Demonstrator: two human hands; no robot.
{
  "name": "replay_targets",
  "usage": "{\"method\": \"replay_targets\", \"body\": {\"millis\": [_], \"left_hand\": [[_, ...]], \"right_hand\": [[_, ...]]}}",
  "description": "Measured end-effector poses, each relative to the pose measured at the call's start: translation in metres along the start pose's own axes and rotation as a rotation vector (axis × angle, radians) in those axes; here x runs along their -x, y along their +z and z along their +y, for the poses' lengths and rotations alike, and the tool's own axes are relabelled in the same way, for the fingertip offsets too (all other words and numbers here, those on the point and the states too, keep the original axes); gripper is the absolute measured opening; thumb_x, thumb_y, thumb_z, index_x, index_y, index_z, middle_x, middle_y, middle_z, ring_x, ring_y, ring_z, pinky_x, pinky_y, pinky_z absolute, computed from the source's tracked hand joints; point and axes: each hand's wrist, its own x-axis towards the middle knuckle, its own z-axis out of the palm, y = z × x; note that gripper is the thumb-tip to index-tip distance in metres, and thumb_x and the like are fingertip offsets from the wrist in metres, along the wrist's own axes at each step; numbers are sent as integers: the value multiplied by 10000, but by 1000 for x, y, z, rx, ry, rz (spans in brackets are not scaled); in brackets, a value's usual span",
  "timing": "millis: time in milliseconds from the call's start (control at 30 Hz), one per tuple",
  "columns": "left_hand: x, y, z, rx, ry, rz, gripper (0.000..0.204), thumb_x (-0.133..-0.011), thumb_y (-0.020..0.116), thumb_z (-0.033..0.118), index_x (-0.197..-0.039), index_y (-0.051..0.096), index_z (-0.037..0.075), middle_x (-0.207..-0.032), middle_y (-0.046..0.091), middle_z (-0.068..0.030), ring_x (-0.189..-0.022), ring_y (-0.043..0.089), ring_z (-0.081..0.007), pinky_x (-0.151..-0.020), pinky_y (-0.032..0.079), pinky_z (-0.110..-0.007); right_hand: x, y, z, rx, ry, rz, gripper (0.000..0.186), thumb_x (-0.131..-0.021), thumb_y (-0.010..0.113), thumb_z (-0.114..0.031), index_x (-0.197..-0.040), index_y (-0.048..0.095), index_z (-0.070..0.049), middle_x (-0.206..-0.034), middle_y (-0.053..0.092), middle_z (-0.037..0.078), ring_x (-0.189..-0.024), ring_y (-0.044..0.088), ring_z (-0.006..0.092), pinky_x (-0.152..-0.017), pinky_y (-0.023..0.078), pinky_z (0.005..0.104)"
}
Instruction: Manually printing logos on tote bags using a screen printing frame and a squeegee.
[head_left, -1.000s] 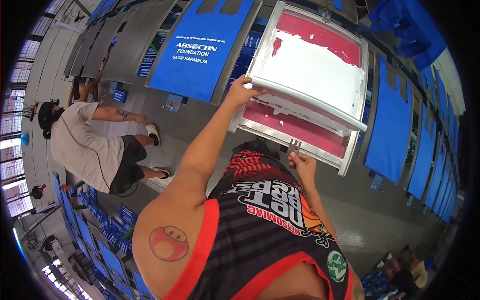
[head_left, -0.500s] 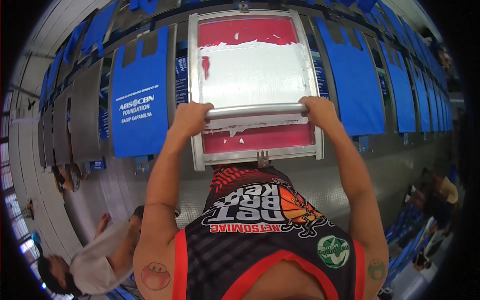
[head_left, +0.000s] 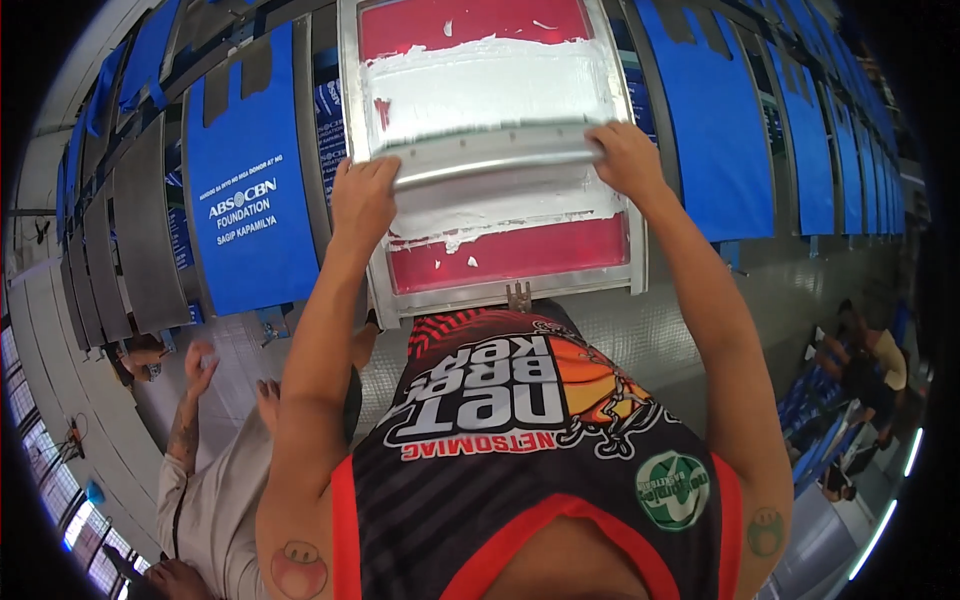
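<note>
Both ends of a metal-handled squeegee (head_left: 500,160) are gripped, the left by my left hand (head_left: 366,200) and the right by my right hand (head_left: 628,160). It lies crosswise over a screen printing frame (head_left: 640,240), tilted so its flat blade side shows, its left end slightly nearer me. White ink (head_left: 490,82) covers the middle of the screen beyond the squeegee and also the band on my side of it. Red mesh (head_left: 510,268) shows at the near and far ends. A small metal bracket (head_left: 518,296) sits on the near rail.
Blue cloth bags (head_left: 240,180) lie on boards left of the frame, and more blue bags (head_left: 715,130) on the right. A person in a light shirt (head_left: 215,500) is close on my left. Other people (head_left: 870,350) are at the far right.
The squeegee has moved away from me along the screen and tilted, with both hands holding it. The person on the left has shifted and raised a hand.
</note>
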Motion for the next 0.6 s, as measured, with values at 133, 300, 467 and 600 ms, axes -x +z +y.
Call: {"method": "replay_targets", "body": {"millis": [133,300,467,600], "left_hand": [[25,-75,52,84,-265,-404,326,-661,566,-60,-949,658,64,-890,673,-136,-853,611,-345,-786,473,-432],[62,-45,53,234,-310,-433,211,-657,579,-27,-844,637,52,-785,643,-146,-775,605,-329,-857,439,-467],[61,11,32,-46,-118,-21,219,-640,625,29,-849,632,92,-772,638,-105,-752,624,-278,-960,394,-518],[-75,31,-50,-220,-54,6,184,-677,652,129,-857,681,111,-699,656,-115,-663,645,-304,-634,479,-440]], "right_hand": [[52,-49,-32,-120,-14,-100,308,-644,653,-32,-941,653,-117,-896,651,71,-855,613,275,-733,508,381],[81,-38,-40,18,103,-180,155,-695,627,-30,-833,642,-99,-806,657,58,-761,635,271,-675,522,378],[74,8,-10,230,23,160,85,-759,592,-98,-755,656,-155,-652,618,52,-616,627,228,-520,513,352],[-68,7,43,317,66,-67,230,-740,616,-139,-962,675,-141,-771,675,117,-721,671,304,-620,542,416]]}}
